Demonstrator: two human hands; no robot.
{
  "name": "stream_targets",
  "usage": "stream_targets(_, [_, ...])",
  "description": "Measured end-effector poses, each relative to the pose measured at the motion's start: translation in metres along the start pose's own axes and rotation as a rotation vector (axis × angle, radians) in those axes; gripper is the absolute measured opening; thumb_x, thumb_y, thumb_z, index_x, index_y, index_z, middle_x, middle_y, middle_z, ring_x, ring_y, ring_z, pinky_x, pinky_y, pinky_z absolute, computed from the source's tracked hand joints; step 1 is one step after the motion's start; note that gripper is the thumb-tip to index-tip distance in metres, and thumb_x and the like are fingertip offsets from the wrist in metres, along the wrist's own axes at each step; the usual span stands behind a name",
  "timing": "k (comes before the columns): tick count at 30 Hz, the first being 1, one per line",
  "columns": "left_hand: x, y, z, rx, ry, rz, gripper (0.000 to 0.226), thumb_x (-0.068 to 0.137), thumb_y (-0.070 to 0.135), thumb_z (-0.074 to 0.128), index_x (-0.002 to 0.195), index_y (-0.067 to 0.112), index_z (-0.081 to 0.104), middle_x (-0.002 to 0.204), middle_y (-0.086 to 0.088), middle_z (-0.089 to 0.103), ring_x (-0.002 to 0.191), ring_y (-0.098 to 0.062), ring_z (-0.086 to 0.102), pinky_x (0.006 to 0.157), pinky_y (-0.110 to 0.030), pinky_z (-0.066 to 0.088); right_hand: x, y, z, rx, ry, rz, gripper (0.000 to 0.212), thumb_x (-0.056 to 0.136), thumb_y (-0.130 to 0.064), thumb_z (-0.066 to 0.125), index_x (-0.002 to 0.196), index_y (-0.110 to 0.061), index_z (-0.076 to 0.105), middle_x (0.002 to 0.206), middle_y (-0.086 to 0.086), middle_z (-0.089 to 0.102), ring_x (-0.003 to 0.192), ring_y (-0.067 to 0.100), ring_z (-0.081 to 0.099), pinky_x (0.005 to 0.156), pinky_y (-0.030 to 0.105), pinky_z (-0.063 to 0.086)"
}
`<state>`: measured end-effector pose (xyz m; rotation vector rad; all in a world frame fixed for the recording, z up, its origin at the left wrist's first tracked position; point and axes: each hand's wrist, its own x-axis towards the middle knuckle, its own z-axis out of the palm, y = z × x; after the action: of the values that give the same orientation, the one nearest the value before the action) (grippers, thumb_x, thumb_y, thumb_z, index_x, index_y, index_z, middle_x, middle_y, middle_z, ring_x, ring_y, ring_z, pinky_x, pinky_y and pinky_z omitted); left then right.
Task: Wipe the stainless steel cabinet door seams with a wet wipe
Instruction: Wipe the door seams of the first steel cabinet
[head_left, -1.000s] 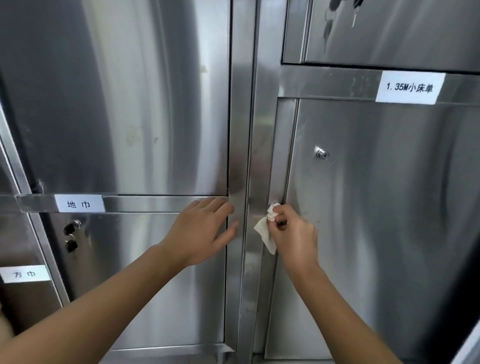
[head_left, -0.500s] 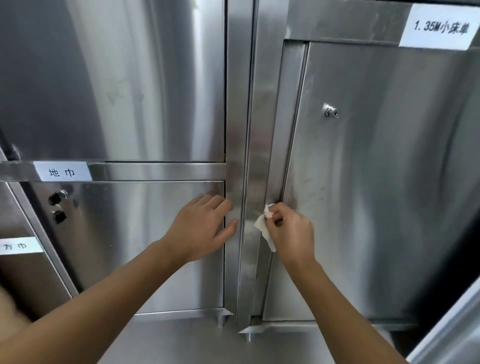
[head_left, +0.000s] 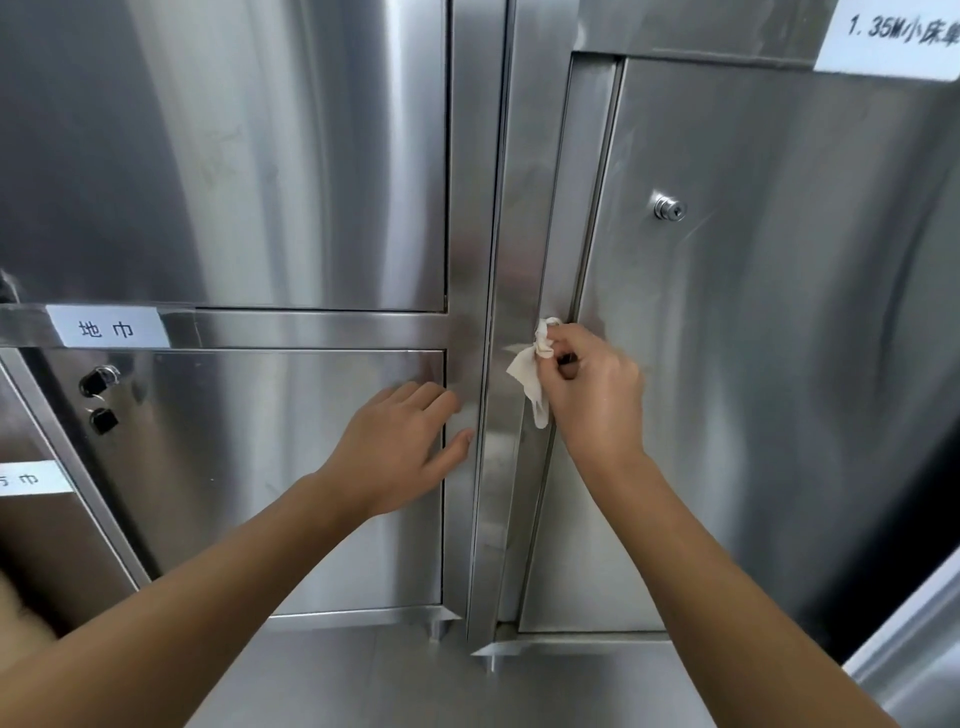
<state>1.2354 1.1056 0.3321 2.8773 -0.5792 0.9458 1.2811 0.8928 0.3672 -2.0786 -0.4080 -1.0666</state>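
Observation:
My right hand (head_left: 592, 389) pinches a crumpled white wet wipe (head_left: 535, 369) and presses its upper end against the vertical seam (head_left: 584, 234) at the left edge of the right cabinet door (head_left: 753, 364). The rest of the wipe hangs down over the steel frame post (head_left: 519, 260). My left hand (head_left: 405, 447) lies flat with straight fingers on the lower left cabinet door (head_left: 260, 467), its fingertips reaching that door's right edge.
A round lock (head_left: 670, 208) sits on the right door. Keys (head_left: 98, 395) hang from a lock on the lower left door. White labels (head_left: 111, 327) are stuck on the frame rails. The cabinet's bottom edge and feet (head_left: 488, 654) show above the floor.
The view has tilted downward, so the cabinet's bottom edge now shows. My right hand with the wipe sits higher on the seam relative to my left hand. The left hand stays flat on the door.

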Motion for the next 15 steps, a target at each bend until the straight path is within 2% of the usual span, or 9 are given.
stream_targets(3, [-0.005, -0.001, 0.007, -0.015, 0.001, -0.002, 0.038, 0.098, 0.05, 0.04, 0.106, 0.019, 0.061, 0.1, 0.005, 0.064, 0.084, -0.02, 0.056, 0.072, -0.026, 0.032, -0.013, 0.007, 0.004, 0.025, -0.023, 0.025, 0.009, 0.092, -0.015, 0.064, 0.091, -0.021, 0.072, 0.077, -0.005, 0.07, 0.069, 0.015, 0.067, 0.065, 0.031, 0.053])
stream_targets(7, [-0.007, -0.002, 0.016, -0.014, -0.013, -0.001, 0.037, 0.098, 0.049, 0.041, 0.107, 0.019, 0.062, 0.101, 0.004, 0.065, 0.085, -0.02, 0.057, 0.073, -0.027, 0.034, -0.033, 0.017, 0.013, 0.003, -0.049, 0.041, 0.012, 0.092, -0.014, 0.063, 0.09, -0.022, 0.073, 0.072, -0.005, 0.068, 0.066, 0.012, 0.065, 0.062, 0.021, 0.047])
stream_targets(12, [-0.011, 0.001, 0.026, -0.033, -0.046, -0.007, 0.038, 0.098, 0.05, 0.041, 0.109, 0.02, 0.062, 0.104, 0.004, 0.066, 0.085, -0.02, 0.059, 0.075, -0.029, 0.042, -0.071, 0.036, 0.026, -0.068, -0.102, 0.061, 0.01, 0.089, -0.014, 0.069, 0.089, -0.023, 0.074, 0.075, -0.005, 0.07, 0.066, 0.013, 0.064, 0.06, 0.02, 0.044])
stream_targets(15, [-0.015, 0.002, 0.034, -0.056, -0.055, -0.012, 0.04, 0.098, 0.049, 0.041, 0.11, 0.019, 0.063, 0.105, 0.004, 0.067, 0.087, -0.019, 0.06, 0.075, -0.03, 0.045, -0.094, 0.044, 0.034, -0.074, -0.108, 0.057, 0.015, 0.083, -0.008, 0.075, 0.092, -0.019, 0.076, 0.078, -0.002, 0.072, 0.065, 0.015, 0.066, 0.058, 0.024, 0.051])
